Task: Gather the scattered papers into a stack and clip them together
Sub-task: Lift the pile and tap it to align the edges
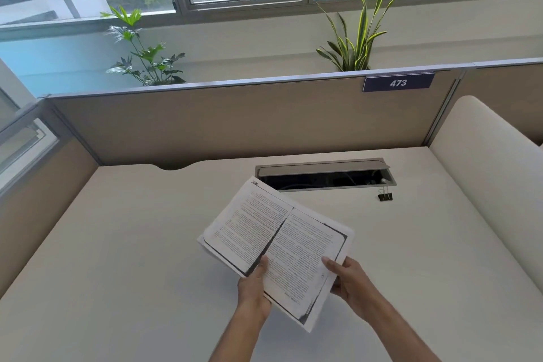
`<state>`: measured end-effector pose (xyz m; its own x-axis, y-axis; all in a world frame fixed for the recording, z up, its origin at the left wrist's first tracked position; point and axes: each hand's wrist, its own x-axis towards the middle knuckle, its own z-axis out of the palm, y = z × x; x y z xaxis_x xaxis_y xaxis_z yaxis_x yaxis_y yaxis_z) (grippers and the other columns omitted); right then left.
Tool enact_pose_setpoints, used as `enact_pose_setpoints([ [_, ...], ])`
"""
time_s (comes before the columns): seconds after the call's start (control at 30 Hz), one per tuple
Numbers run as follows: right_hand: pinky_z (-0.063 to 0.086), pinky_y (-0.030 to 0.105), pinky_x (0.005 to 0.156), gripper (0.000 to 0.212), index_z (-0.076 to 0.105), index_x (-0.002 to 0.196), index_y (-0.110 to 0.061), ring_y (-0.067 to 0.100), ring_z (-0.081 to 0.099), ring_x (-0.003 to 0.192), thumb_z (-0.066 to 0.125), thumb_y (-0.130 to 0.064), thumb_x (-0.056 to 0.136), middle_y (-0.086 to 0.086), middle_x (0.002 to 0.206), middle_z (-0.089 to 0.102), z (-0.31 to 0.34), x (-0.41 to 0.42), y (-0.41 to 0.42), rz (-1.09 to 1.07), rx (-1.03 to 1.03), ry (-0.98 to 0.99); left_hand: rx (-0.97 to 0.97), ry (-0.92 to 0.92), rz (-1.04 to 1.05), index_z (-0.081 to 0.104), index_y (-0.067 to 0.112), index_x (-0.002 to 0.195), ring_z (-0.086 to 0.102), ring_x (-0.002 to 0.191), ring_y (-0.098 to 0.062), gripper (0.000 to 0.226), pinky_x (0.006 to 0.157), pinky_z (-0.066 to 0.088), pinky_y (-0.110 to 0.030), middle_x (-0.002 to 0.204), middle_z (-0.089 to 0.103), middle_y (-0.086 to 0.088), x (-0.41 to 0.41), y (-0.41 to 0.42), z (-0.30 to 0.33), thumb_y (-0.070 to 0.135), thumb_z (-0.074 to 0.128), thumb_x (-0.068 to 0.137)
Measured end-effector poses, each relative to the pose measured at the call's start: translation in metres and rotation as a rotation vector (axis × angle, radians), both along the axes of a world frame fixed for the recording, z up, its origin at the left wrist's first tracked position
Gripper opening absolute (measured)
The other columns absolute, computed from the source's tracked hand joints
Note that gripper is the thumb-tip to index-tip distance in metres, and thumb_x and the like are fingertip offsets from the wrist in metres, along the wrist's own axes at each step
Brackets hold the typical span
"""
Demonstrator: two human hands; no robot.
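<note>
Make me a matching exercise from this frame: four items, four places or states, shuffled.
Things:
1. papers
2. binder clip
3. cable tray lid
4. number sign

Places or states:
A. hangs on the top of the partition
B. held above the desk in both hands
C. propped open at the back of the desk
D. lies alone on the desk, right of the papers

Pairs: 1-B, 2-D, 3-C, 4-A. The left hand and the right hand each grip the papers' near edge.
</note>
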<state>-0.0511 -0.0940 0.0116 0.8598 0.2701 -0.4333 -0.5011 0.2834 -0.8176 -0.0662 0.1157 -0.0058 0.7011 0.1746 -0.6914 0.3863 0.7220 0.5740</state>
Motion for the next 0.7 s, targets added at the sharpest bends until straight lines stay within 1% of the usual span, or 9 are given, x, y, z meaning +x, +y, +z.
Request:
enact_pose_setpoints([
  [0.13, 0.061, 0.038, 0.074, 0.024, 0.068, 0.113, -0.007, 0.028, 0.074, 0.096, 0.066, -0.005, 0.089, 0.011, 0.107, 0.076, -0.009, 0.000, 0.016, -0.145, -0.091, -0.026, 0.030, 0.009, -0.012, 0.070, 0.002, 0.109, 0.071, 0.098, -0.036, 0.027, 0.079, 0.059, -0.050, 0.104, 0.075, -0.017, -0.007, -0.008, -0.010, 0.008, 0.073, 0.083],
  [0.2, 0.061, 0.034, 0.071, 0.022, 0.069, 0.110, -0.006, 0.025, 0.075, 0.092, 0.065, -0.002, 0.089, 0.010, 0.103, 0.077, -0.010, 0.004, 0.017, -0.139, -0.136, -0.046, 0.049, -0.009, -0.026, 0.070, 0.005, 0.110, 0.073, 0.093, -0.033, 0.027, 0.072, 0.062, -0.042, 0.103, 0.076, -0.014, -0.009, 0.000, -0.013, 0.006, 0.071, 0.083],
  [0.27, 0.060, 0.029, 0.068, 0.020, 0.070, 0.108, -0.005, 0.022, 0.076, 0.090, 0.065, 0.000, 0.089, 0.009, 0.102, 0.078, -0.007, 0.010, 0.015, -0.100, -0.184, -0.072, -0.004, -0.059, -0.020, 0.067, 0.005, 0.115, 0.073, 0.094, -0.033, 0.027, 0.073, 0.062, -0.043, 0.108, 0.075, -0.016, -0.010, 0.016, -0.014, 0.005, 0.064, 0.088],
  [0.37, 0.061, 0.032, 0.078, 0.023, 0.069, 0.112, 0.000, 0.024, 0.075, 0.095, 0.065, 0.000, 0.089, 0.011, 0.106, 0.077, 0.000, 0.023, 0.005, -0.051, -0.210, -0.114, -0.107, -0.166, 0.029, 0.066, 0.007, 0.117, 0.071, 0.098, -0.034, 0.029, 0.080, 0.060, -0.047, 0.112, 0.073, -0.017, -0.004, 0.060, -0.014, 0.013, 0.051, 0.094],
  [0.43, 0.060, 0.033, 0.080, 0.022, 0.069, 0.111, 0.000, 0.026, 0.074, 0.097, 0.064, 0.000, 0.090, 0.012, 0.108, 0.076, 0.007, 0.031, -0.005, -0.014, -0.190, -0.148, -0.100, -0.207, 0.000, 0.074, 0.006, 0.105, 0.073, 0.091, -0.032, 0.031, 0.075, 0.062, -0.044, 0.104, 0.075, -0.016, 0.003, 0.094, -0.009, 0.020, 0.049, 0.094],
  [0.5, 0.060, 0.037, 0.084, 0.023, 0.069, 0.112, -0.001, 0.028, 0.073, 0.101, 0.064, -0.002, 0.090, 0.011, 0.110, 0.076, 0.013, 0.037, -0.015, 0.034, -0.188, -0.176, -0.019, -0.203, -0.075, 0.077, 0.008, 0.095, 0.075, 0.080, -0.026, 0.027, 0.065, 0.061, -0.035, 0.094, 0.077, -0.012, 0.009, 0.125, 0.000, 0.023, 0.056, 0.087],
  [0.57, 0.058, 0.042, 0.088, 0.024, 0.069, 0.114, -0.002, 0.029, 0.072, 0.103, 0.064, -0.003, 0.090, 0.011, 0.112, 0.075, 0.017, 0.045, -0.021, 0.079, -0.211, -0.201, 0.069, -0.207, -0.188, 0.072, 0.009, 0.100, 0.074, 0.072, -0.023, 0.029, 0.061, 0.060, -0.032, 0.089, 0.077, -0.010, 0.017, 0.146, 0.010, 0.026, 0.061, 0.080],
  [0.63, 0.059, 0.042, 0.087, 0.024, 0.070, 0.113, -0.005, 0.027, 0.072, 0.102, 0.065, -0.004, 0.090, 0.010, 0.112, 0.075, 0.020, 0.051, -0.022, 0.108, -0.228, -0.231, 0.178, -0.228, -0.365, 0.068, 0.009, 0.111, 0.073, 0.076, -0.025, 0.036, 0.067, 0.060, -0.035, 0.094, 0.076, -0.012, 0.029, 0.155, 0.022, 0.028, 0.066, 0.081],
  [0.7, 0.060, 0.038, 0.084, 0.022, 0.072, 0.110, -0.009, 0.024, 0.073, 0.100, 0.064, -0.004, 0.091, 0.007, 0.109, 0.076, 0.023, 0.056, -0.018, 0.118, -0.243, -0.270, 0.279, -0.259, -0.529, 0.066, 0.009, 0.120, 0.071, 0.093, -0.031, 0.057, 0.080, 0.059, -0.043, 0.108, 0.073, -0.014, 0.039, 0.153, 0.034, 0.038, 0.078, 0.072],
])
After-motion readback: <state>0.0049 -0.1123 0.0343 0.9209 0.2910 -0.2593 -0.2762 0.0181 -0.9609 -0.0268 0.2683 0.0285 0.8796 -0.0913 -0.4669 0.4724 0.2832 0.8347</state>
